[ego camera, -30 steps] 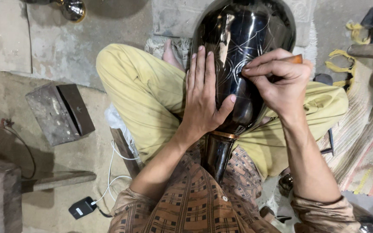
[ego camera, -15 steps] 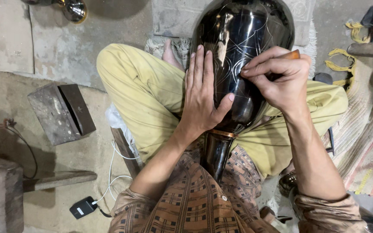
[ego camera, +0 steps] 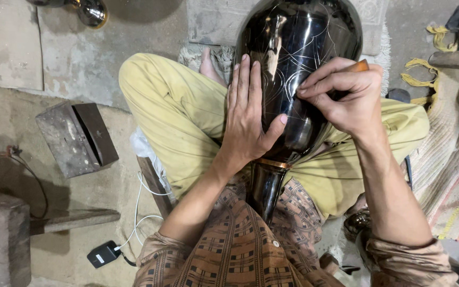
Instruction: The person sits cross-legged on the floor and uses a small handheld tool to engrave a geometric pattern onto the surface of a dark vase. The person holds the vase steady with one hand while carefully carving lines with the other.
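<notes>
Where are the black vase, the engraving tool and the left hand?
black vase [ego camera: 314, 37], head view, upper glossy body.
engraving tool [ego camera: 360, 66], head view, orange handle end.
left hand [ego camera: 246, 119], head view, back of hand.

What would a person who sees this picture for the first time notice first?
First comes the large glossy black vase, lying across the seated person's lap in yellow trousers, with fine lines scratched into its surface. The left hand lies flat on the vase's side, while the right hand pinches a small tool with a wooden handle against it. At the left, a dark metal block sits on the concrete floor.
</notes>
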